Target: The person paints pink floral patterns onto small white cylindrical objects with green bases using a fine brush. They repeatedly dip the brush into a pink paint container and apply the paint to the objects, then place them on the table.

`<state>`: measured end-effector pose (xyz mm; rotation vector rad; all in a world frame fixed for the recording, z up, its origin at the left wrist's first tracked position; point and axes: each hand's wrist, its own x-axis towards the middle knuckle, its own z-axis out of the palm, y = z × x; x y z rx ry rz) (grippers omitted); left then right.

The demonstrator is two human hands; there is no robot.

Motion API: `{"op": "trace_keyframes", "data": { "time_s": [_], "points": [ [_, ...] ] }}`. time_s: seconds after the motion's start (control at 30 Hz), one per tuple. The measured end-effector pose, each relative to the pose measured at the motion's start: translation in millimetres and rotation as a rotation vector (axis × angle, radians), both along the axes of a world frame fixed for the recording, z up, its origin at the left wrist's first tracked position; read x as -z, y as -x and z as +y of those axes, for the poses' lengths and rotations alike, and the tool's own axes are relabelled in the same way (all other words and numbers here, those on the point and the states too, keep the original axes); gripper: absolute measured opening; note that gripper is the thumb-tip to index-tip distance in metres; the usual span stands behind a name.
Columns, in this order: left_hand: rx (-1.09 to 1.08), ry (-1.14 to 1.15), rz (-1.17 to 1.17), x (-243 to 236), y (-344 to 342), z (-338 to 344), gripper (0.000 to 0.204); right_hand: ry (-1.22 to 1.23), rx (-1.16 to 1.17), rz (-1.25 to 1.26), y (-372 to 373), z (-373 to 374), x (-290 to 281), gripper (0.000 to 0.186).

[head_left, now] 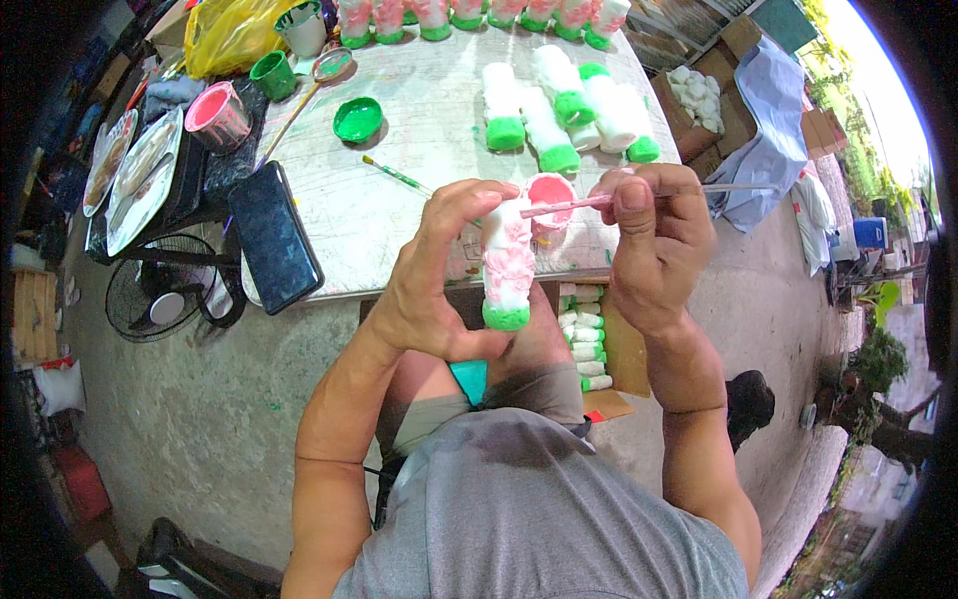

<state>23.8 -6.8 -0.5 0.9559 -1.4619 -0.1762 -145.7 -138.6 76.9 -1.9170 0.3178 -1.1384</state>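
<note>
Two hands paint a small white figurine over the near edge of a round tabletop.

The left hand point(439, 270) is curled around the figurine point(508, 268), thumb and fingers clasping it upright, its green base down and pink paint on its front; the left forearm rises from the lower edge, elbow bent; the right hand point(654, 235) pinches a thin paintbrush point(579, 204) between thumb and fingers, the brush lying level with its tip at the figurine's top, the wrist cocked inward; a small pink paint cup point(551, 192) sits just behind the figurine near the tabletop's point(439, 100) near edge; further in lie unpainted white figurines with green bases point(559, 110); a green paint dish point(357, 119) sits toward the middle; a dark phone point(274, 238) rests at the left edge.
</note>
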Motion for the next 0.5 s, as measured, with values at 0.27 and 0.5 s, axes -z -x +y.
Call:
{"op": "trace_keyframes", "data": {
  "time_s": [0.27,0.5],
  "points": [
    [-0.023,0.009,-0.021,-0.6,0.1,-0.3,0.104,0.002,0.033,0.030,-3.4,-2.7,3.1,0.019],
    [-0.028,-0.004,-0.016,-0.9,0.7,0.2,0.105,-0.129,-0.015,0.008,-1.5,2.4,2.1,0.019]
  ]
}}
